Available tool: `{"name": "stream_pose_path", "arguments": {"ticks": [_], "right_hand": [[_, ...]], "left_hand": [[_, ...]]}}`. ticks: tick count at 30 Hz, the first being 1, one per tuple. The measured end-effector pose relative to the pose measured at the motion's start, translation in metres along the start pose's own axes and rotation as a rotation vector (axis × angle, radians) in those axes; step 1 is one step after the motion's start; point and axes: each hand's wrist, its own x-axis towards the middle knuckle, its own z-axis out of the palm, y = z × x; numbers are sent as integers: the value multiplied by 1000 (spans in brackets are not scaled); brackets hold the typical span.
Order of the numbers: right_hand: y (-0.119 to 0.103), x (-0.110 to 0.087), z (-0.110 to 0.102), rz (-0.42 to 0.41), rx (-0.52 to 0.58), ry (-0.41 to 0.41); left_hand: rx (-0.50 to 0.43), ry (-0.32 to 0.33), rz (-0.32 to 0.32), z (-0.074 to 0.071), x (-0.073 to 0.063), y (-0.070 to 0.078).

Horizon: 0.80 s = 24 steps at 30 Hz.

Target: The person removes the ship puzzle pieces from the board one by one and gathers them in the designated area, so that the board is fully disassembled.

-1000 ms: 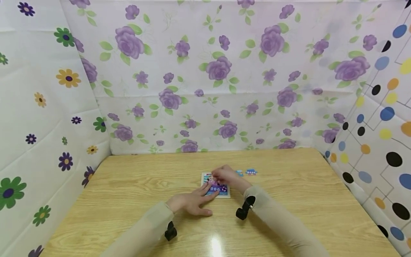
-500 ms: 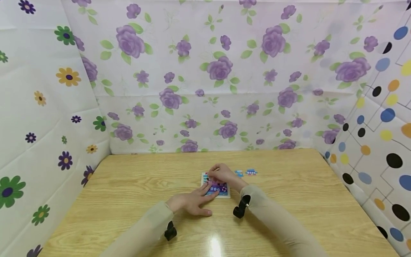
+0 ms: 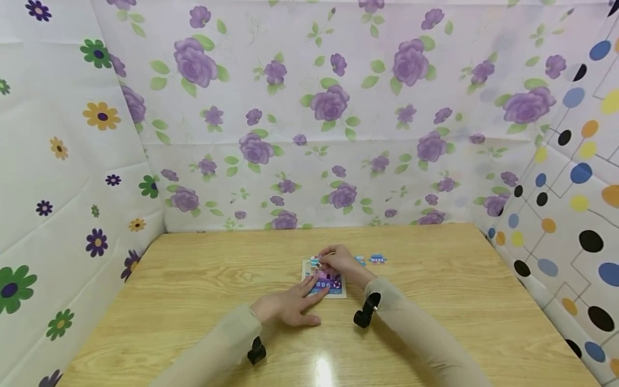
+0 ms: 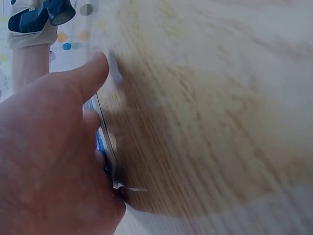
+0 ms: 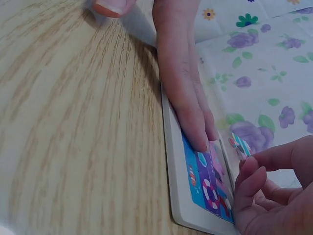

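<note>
My left hand (image 3: 292,306) lies with fingers spread and rests on a small jigsaw puzzle in a white frame (image 5: 175,196). The assembled part shows a purple and blue picture with a life ring (image 5: 211,194). Between thumb and forefinger, my right hand (image 3: 342,263) pinches a jigsaw piece (image 5: 240,146) with teal and white stripes. It is held tilted above the far edge of the frame in the right wrist view. At the puzzle's upper left, a pale bare patch (image 3: 307,267) shows in the head view. The left wrist view has my left hand (image 4: 54,142) along the frame's near edge.
Two loose jigsaw pieces lie on the table just right of the puzzle, a blue and purple one (image 3: 378,259) and a light blue one (image 3: 360,260), partly behind my right hand. Flowered cloth (image 3: 300,177) hangs behind the wooden table (image 3: 217,269).
My right hand moved left over the puzzle's upper left, then back right. The striped piece now shows raised in its fingers, with bare backing at that corner. The left hand stayed put.
</note>
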Motion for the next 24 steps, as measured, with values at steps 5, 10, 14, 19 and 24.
{"name": "stream_pose_path", "arguments": {"ticks": [5, 10, 14, 19, 24], "right_hand": [[-2, -3, 0, -32, -44, 47], [-6, -5, -3, -35, -21, 73], [-7, -8, -7, -15, 29, 57], [-3, -8, -15, 3, 73, 42], [-1, -9, -21, 11, 104, 35]], "left_hand": [[25, 18, -50, 3, -1, 4], [36, 12, -84, 3, -1, 8], [17, -1, -94, 2, -2, 10], [33, -14, -99, 2, 0, 11], [64, 1, -124, 10, 5, 7]]}}
